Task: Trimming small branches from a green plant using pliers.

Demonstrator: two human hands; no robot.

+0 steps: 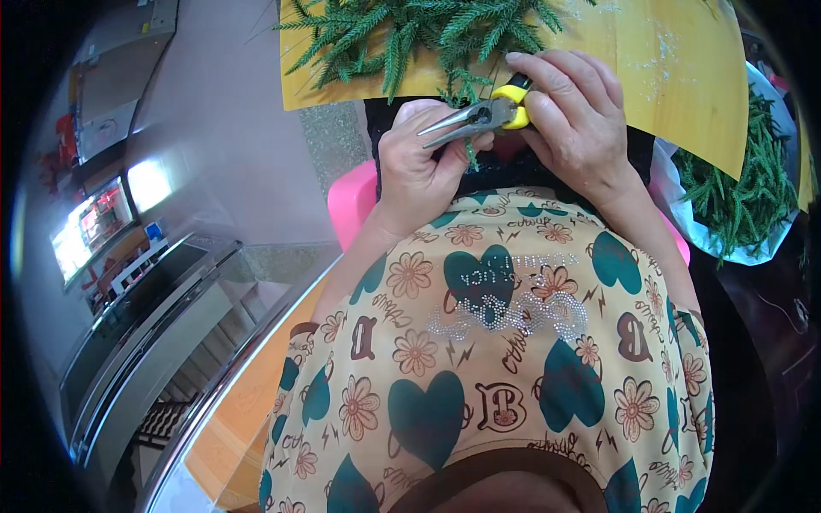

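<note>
My right hand [583, 124] is closed around the yellow-and-black handles of a pair of needle-nose pliers [483, 118]. Their long metal jaws point left across my left hand [417, 160], slightly parted at the tips. That hand is closed too, thumb and fingers pinching a thin green artificial pine sprig [471, 155], mostly hidden by the pliers and fingers. Just beyond, a heap of green artificial pine branches [410, 38] lies on the yellow tabletop [676, 94].
Right of the table, a white bag [776, 244] holds more pine branches [740, 184]. White bits are scattered over the tabletop. Pink seat edges [349, 203] show on both sides of my body. A staircase with a railing [128, 316] is at the left.
</note>
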